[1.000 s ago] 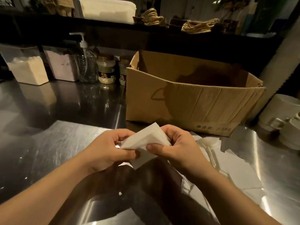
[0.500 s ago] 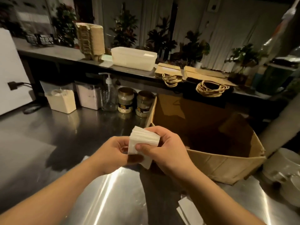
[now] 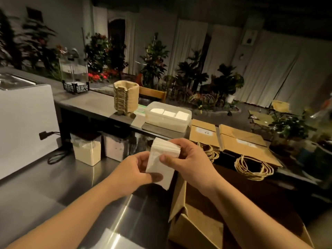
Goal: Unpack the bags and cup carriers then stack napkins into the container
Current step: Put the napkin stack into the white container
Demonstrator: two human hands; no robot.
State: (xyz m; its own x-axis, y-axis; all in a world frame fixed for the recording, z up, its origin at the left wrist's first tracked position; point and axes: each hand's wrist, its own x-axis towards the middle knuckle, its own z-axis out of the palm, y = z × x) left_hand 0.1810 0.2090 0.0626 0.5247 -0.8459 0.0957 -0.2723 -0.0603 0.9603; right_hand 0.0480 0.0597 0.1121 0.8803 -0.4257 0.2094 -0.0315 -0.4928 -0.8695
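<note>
together two hands, left hand, right hand, one napkin stack

Cup carriers stand left of the container on the shelf.

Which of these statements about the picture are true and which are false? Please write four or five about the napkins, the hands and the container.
1. Both hands hold the napkin stack. True: the left hand and the right hand each have a grip on it.
2. The plastic container on the upper shelf is empty. False: white napkin piles already lie inside.
3. The stack of cup carriers stands left of the container. True.
4. The paper bags stand upright. False: they lie flat, with twine handles at their near end.
5. The cardboard box is closed. False: it is open at the top.
</note>
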